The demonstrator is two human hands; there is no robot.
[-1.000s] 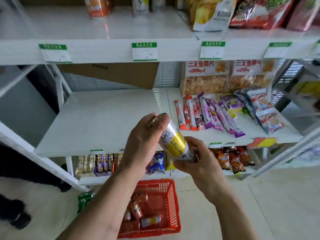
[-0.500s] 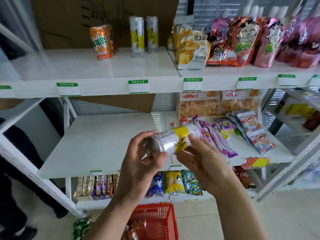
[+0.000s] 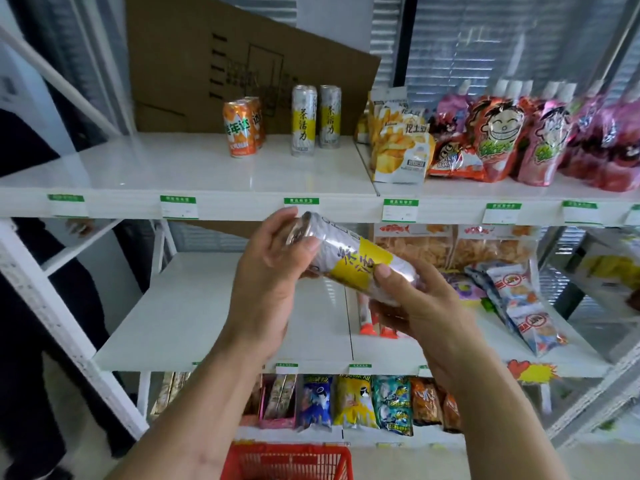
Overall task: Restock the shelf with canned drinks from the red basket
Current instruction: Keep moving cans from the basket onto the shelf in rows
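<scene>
We hold a tall silver-and-yellow can [image 3: 349, 263] in the middle of the frame, lying nearly on its side with its top end tipped toward the upper left. Our left hand [image 3: 266, 271] curls round the top end, thumb over the rim, and our right hand [image 3: 415, 306] cups the bottom end from below with the thumb pressed on the yellow label. Both grips look firm.

Two matching silver-and-yellow cans [image 3: 315, 119] stand upright in the upper middle of the frame on the top shelf [image 3: 173, 174], just right of a pair of orange cans [image 3: 242, 128]. The red basket [image 3: 287, 460] shows only its rim at the bottom edge.

To finish this step well, we judge it best to turn the can upright before lifting, let one hand take it round the middle, and set it down in front of or beside its twins, label facing out. We should lower it flat on its base and clear of the snack bags [image 3: 398, 147] to the right, so nothing tips.
</scene>
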